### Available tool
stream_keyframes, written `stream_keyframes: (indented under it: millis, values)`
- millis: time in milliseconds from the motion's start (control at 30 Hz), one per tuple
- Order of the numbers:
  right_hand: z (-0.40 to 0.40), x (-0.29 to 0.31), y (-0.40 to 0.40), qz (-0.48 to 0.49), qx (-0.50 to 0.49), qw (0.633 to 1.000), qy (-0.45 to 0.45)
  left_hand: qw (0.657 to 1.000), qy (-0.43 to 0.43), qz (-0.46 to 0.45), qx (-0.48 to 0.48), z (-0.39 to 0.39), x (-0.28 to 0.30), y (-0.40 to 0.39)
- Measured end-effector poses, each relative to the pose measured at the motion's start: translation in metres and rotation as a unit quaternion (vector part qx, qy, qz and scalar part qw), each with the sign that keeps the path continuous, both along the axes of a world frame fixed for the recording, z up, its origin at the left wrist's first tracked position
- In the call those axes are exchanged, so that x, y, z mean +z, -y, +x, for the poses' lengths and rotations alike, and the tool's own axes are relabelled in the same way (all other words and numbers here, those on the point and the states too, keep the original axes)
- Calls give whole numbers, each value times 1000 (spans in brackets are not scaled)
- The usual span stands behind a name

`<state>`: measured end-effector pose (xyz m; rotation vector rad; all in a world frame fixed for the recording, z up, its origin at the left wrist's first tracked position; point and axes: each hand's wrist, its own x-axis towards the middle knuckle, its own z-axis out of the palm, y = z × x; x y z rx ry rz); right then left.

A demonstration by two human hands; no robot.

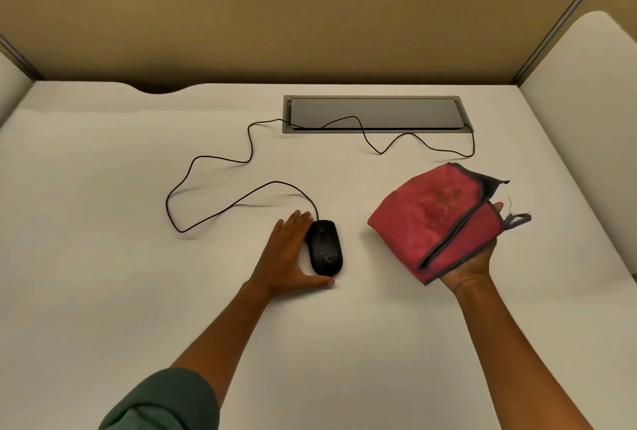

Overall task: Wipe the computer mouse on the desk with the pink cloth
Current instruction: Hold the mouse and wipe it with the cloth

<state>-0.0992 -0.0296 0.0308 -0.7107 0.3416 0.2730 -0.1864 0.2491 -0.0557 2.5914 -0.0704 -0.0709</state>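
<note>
A black wired computer mouse (324, 247) lies on the white desk (103, 257), with pale specks on its back. My left hand (287, 257) rests flat on the desk against the mouse's left side, fingers along it and thumb curled below its rear end. My right hand (472, 264) is raised to the right of the mouse, palm up, gripping a folded pink cloth (434, 219) with grey edging. The cloth covers most of that hand's fingers and is apart from the mouse.
The mouse's black cable (220, 161) loops across the desk to a grey cable hatch (374, 114) at the back. Tan partition walls (275, 23) close off the rear and sides. A white curved panel (586, 92) stands at the right.
</note>
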Motion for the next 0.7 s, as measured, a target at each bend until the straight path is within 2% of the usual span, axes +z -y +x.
stream_keyframes:
  millis: [133,233,333,367,400,467,500,533,633,700]
  values:
    - [1,-10,-13,-26,20,999,44,1000,11,26,2,2,-4,-1]
    - [-2,-10,-35,-42,73,995,61,1000,9,26,9,1,-7,-1]
    - [-19,-16,-65,-173,181,965,83,999,7,31,24,3,-4,-1]
    - [-27,-21,-73,-253,227,931,131,999,0,33,21,3,-1,0]
    - [-35,-27,-81,-340,281,872,211,999,-19,23,27,3,-2,1]
    - [-51,-44,-92,-519,353,699,343,993,-101,20,56,-2,-5,-4]
    - [-57,-51,-97,-589,354,623,373,984,-159,76,8,-7,-9,-7]
    - [-61,-62,-101,-636,339,576,386,969,-216,108,-49,-7,-13,-11]
    - [-68,-76,-116,-693,284,522,409,929,-353,93,-62,-12,-11,-15]
    - [-69,-82,-122,-712,276,491,419,921,-360,136,-58,-9,-1,-15]
